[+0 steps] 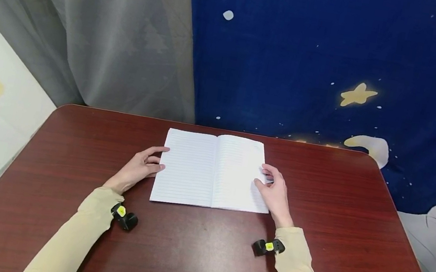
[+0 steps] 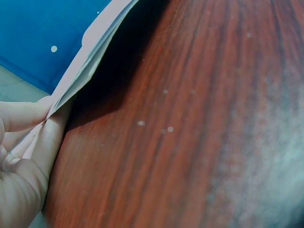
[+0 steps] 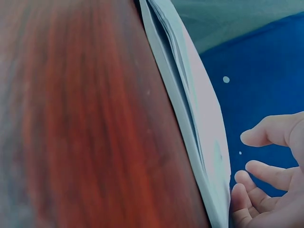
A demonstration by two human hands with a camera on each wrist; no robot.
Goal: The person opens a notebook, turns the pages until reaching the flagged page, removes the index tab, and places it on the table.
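Observation:
An open notebook [image 1: 187, 169] with white lined pages lies on the dark red wooden table, its spine running away from me. My left hand [image 1: 140, 166] pinches its left edge between thumb and fingers. In the left wrist view the pages [image 2: 90, 57] slant up from that pinch, with a dark shadow beneath. At the right edge is my right hand [image 1: 275, 192], thumb over the page's border and fingers loosely bent. The right wrist view shows those fingers [image 3: 270, 175] spread apart with nothing between thumb and fingers, beside the bulging page stack [image 3: 204, 109].
The wooden table [image 1: 199, 252] has rounded far corners. Behind it hang a grey curtain [image 1: 129, 46] and a blue cloth [image 1: 281, 60] printed with stars and a white cat. Dark wrist cameras [image 1: 128, 221] sit on both beige sleeves [image 1: 64, 240].

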